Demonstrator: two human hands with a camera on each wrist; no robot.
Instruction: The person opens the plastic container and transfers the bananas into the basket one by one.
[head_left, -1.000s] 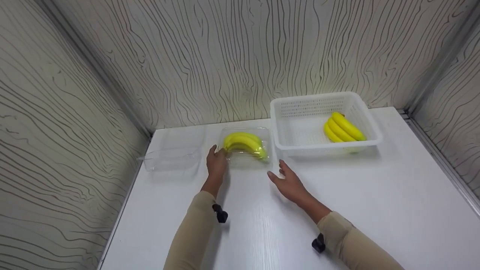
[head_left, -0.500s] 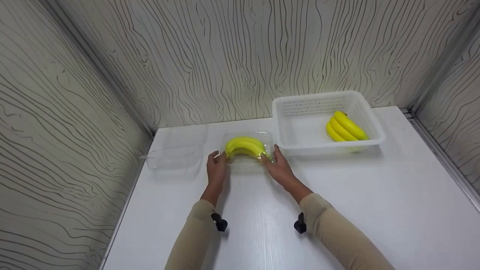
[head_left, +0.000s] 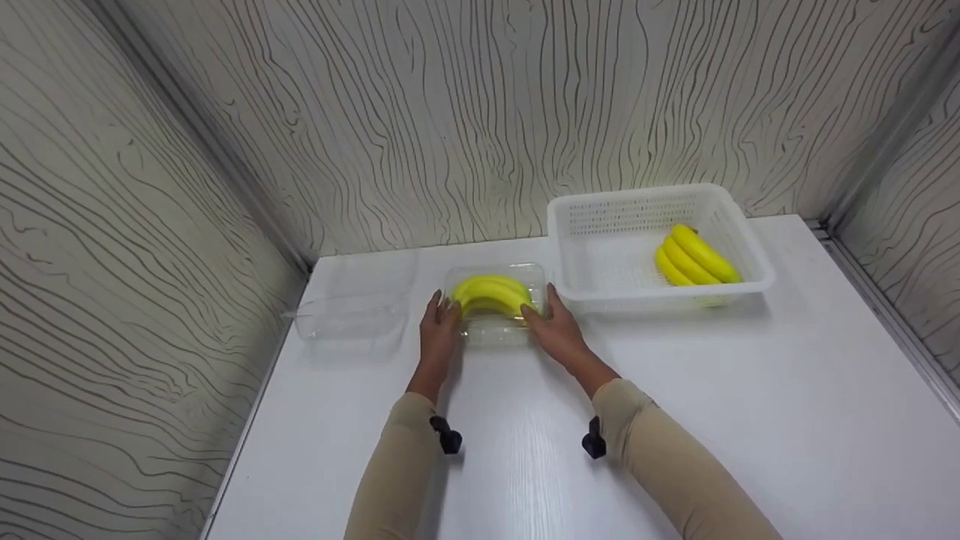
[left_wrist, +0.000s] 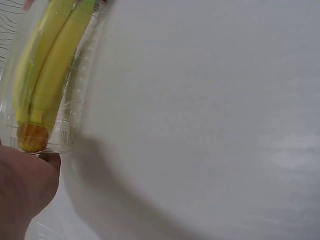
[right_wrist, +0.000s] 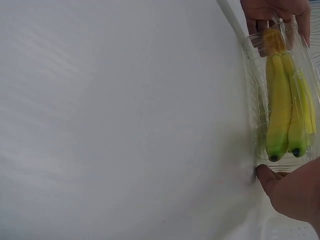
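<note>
A transparent plastic clamshell box [head_left: 495,337] holds a bunch of yellow bananas [head_left: 493,285] near the middle of the table's back half. My left hand [head_left: 439,334] grips the box's left end, beside the brown stem seen in the left wrist view. At the opposite end, by the dark banana tips [right_wrist: 296,151], my right hand [head_left: 559,331] grips the box with thumb and fingers. The box's top looks closed over the bananas. In the wrist views, parts of both hands are cut off or hidden behind the plastic.
To the right of the box stands a white perforated basket [head_left: 660,292] with another banana bunch [head_left: 696,259] inside. A second transparent clamshell box [head_left: 349,319] sits at the back left, its lid raised. Patterned walls [head_left: 480,120] enclose the table [head_left: 510,465] at back and sides.
My right hand has moved left and forward from beside the box onto its right end. The left hand has stayed at the left end, its fingers shifting slightly along it.
</note>
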